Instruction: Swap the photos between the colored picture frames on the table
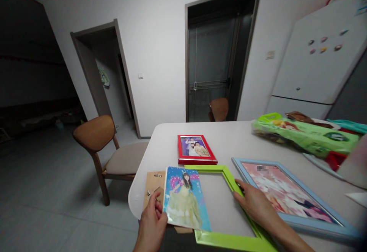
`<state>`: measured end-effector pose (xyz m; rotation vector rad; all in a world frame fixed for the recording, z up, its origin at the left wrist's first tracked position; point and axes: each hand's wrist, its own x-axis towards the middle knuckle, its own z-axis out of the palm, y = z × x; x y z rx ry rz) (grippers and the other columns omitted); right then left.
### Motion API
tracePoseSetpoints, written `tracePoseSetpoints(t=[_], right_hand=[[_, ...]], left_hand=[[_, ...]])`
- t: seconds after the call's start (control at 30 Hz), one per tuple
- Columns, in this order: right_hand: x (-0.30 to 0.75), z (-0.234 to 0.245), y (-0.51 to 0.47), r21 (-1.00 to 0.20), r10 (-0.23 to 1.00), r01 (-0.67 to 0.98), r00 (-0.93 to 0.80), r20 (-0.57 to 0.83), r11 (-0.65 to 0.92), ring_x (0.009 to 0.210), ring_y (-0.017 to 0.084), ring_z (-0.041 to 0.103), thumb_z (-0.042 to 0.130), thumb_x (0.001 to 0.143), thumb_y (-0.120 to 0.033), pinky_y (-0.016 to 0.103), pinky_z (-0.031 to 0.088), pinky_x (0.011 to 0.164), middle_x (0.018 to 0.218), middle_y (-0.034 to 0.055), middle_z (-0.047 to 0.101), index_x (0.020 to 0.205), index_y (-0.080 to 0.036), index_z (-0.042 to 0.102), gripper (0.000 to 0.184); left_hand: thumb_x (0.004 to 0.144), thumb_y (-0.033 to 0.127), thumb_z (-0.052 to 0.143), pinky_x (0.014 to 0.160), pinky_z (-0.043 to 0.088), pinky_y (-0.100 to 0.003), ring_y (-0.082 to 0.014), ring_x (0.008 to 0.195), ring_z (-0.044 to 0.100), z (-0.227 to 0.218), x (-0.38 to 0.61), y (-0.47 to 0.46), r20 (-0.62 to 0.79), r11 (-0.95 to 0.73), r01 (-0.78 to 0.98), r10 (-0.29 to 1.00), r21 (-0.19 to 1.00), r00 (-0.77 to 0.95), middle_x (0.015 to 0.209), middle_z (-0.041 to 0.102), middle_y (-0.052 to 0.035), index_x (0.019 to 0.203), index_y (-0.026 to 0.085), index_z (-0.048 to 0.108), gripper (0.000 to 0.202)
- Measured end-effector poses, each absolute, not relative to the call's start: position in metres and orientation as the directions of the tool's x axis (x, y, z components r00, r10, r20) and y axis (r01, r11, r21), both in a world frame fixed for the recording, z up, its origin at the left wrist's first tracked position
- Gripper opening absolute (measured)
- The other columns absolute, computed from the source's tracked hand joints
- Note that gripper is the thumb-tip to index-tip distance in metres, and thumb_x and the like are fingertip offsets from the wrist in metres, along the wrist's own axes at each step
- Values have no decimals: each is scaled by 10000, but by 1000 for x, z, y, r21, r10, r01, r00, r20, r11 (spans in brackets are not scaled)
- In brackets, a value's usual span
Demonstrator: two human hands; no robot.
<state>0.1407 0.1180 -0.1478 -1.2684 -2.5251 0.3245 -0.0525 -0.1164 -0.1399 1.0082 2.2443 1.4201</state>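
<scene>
My left hand [153, 219] is closed at the lower left edge of a photo [186, 200] of a person in a pale green dress against blue, its thumb against the edge. The photo overlaps the left side of a bright green picture frame [226, 241], whose opening shows the tabletop. My right hand [254, 200] grips the right side of this frame, with thumb and fingers at the rim. Partly under the photo and my left hand lies a brown backing board [151, 181] with small metal fittings.
A red picture frame [196, 160] with a photo lies behind on the white table [229, 141]. To the right lies a light blue picture frame [304, 221] with a photo. Green plastic packaging [309, 131] rests farther back. A wooden chair [97, 137] stands left of the table.
</scene>
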Motion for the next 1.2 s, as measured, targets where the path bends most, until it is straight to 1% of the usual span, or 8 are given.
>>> tracePoseSetpoints(t=[0.2, 0.33, 0.57, 0.73, 0.83, 0.93, 1.07, 1.2], right_hand=[[141, -146, 112, -278, 770, 718, -595, 230, 638, 888, 250, 538, 408, 692, -219, 340, 375, 823, 963, 175, 583, 1039, -34, 531, 412], [128, -138, 93, -498, 751, 571, -574, 327, 653, 865, 230, 540, 429, 676, -272, 353, 387, 805, 1022, 153, 558, 1043, -82, 534, 426], [76, -131, 51, -964, 708, 264, -687, -163, 34, 386, 94, 466, 453, 655, -280, 207, 357, 395, 506, -16, 554, 1125, -59, 444, 519], [63, -96, 36, -992, 639, -1, -765, -80, -126, 415, 74, 468, 510, 654, -319, 188, 368, 419, 524, -32, 551, 986, -134, 544, 382], [66, -82, 30, -979, 697, -131, -717, -15, -156, 486, 83, 501, 515, 669, -388, 201, 398, 450, 638, 1, 576, 1026, -147, 516, 431], [73, -90, 27, -978, 786, -105, -613, -82, -183, 633, 120, 559, 531, 661, -405, 233, 445, 534, 828, 58, 603, 1031, -152, 508, 448], [85, -112, 29, -932, 764, -142, -620, -180, -334, 721, 162, 595, 476, 697, -372, 267, 471, 588, 897, 66, 627, 1045, -174, 486, 401], [107, -111, 52, -930, 813, -195, -561, -155, -312, 703, 179, 616, 430, 704, -298, 275, 482, 572, 862, 58, 653, 1083, -182, 456, 397]], left_hand=[[666, 149, 409, 640, 410, -263, -167, 679, 539, -131, -46, -119, 141, 352, 574, 753, 739, -643, 739, 546, -20, 1067, 159, 451, 403], [667, 146, 404, 759, 414, -331, -216, 857, 529, -134, -42, -119, 249, 312, 694, 775, 649, -581, 911, 563, -84, 1059, 151, 475, 398], [590, 126, 480, 946, 294, -439, -285, 1158, 318, -157, -21, -102, 371, 48, 879, 895, 475, -249, 1263, 370, -141, 1201, 112, 374, 620], [589, 82, 460, 975, 253, -441, -277, 1190, 273, -147, -21, -86, 440, -9, 842, 856, 540, -273, 1294, 333, -122, 1214, 120, 369, 633], [712, 150, 427, 953, 301, -388, -233, 1112, 407, -123, -21, -81, 518, -115, 667, 729, 736, -447, 1182, 485, -100, 1139, 149, 470, 429], [747, 293, 478, 868, 390, -339, -235, 977, 524, -104, -11, -73, 336, -202, 269, 586, 942, -737, 1000, 607, -102, 1029, 136, 554, 331], [709, 381, 539, 791, 435, -322, -242, 909, 562, -105, 12, -59, 63, -367, -224, 629, 903, -775, 949, 624, -116, 1043, 103, 529, 435], [685, 367, 568, 824, 413, -332, -244, 966, 531, -118, 16, -52, 30, -374, -365, 732, 853, -680, 1075, 556, -148, 1136, 107, 433, 537]])
